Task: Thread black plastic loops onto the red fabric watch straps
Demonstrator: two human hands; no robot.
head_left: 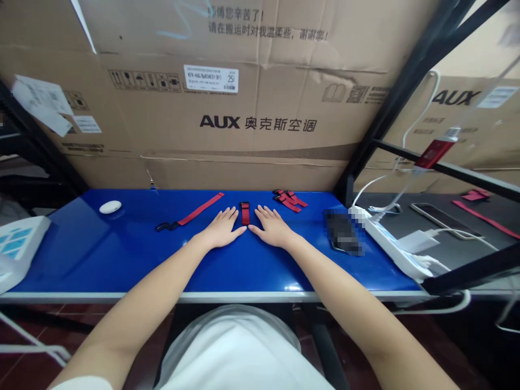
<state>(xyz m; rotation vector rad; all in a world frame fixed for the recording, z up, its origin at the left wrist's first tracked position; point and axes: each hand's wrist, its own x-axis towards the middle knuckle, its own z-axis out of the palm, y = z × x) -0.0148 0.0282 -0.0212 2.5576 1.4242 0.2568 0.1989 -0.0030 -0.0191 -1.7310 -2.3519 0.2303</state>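
Both my hands lie flat on the blue tabletop (134, 260), palms down. My left hand (222, 227) has its fingers stretched forward and its thumb pointing inward. Mirroring it, my right hand (271, 226) rests with fingers extended and thumb almost meeting the left one. Between them lies a short folded red strap (245, 214) with a black buckle at its far end; neither hand grips it. Left of my left hand, a longer red strap (202, 209) is laid out diagonally, with black hardware at its near end. Several folded red straps (290, 200) sit beyond my right hand.
A large cardboard box (260, 146) stands along the back edge. To the right are a blurred dark object (343, 232) and a white power strip (390, 244) with cables. At left are a white round object (110, 207) and a white-and-blue device (20, 249). Black frame posts (347, 189) flank the table.
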